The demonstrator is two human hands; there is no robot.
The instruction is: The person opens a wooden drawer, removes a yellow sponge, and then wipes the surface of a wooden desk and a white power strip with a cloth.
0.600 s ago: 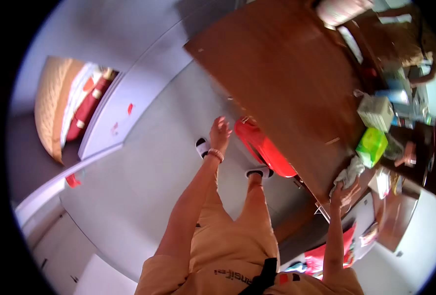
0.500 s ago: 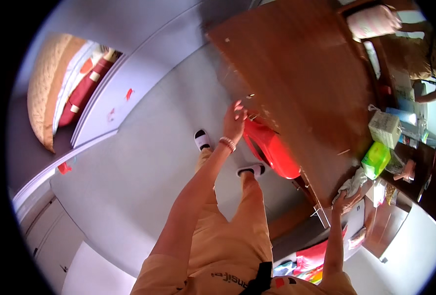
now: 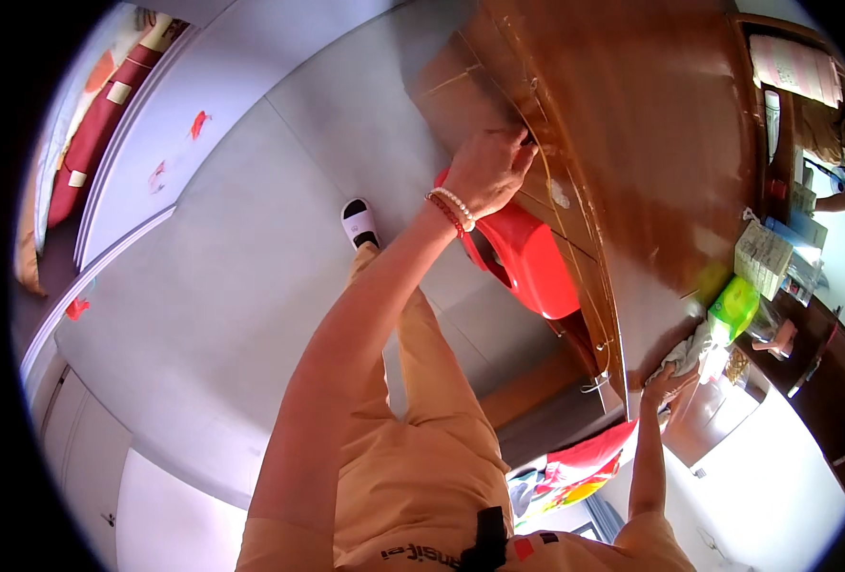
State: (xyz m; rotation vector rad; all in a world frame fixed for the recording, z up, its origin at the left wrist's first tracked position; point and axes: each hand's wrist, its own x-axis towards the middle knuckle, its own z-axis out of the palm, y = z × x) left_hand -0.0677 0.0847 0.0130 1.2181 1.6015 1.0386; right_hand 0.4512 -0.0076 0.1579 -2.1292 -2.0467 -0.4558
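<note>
Wearing a dark-lettered shirt [image 3: 421, 553]; holding left hand [image 3: 499, 172] at the counter [image 3: 651, 181] edge, leaving its grip impossible to tell; resting right hand [image 3: 668, 383] on a pale cloth [image 3: 682, 350] upon the counter, beside a green packet [image 3: 733, 307], with grip likewise unclear.

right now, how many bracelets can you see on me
2: a pale beaded bracelet nearer the left hand, and a red bracelet right beside it, toward the left forearm. Any on a wrist's hidden side wouldn't show.
</note>
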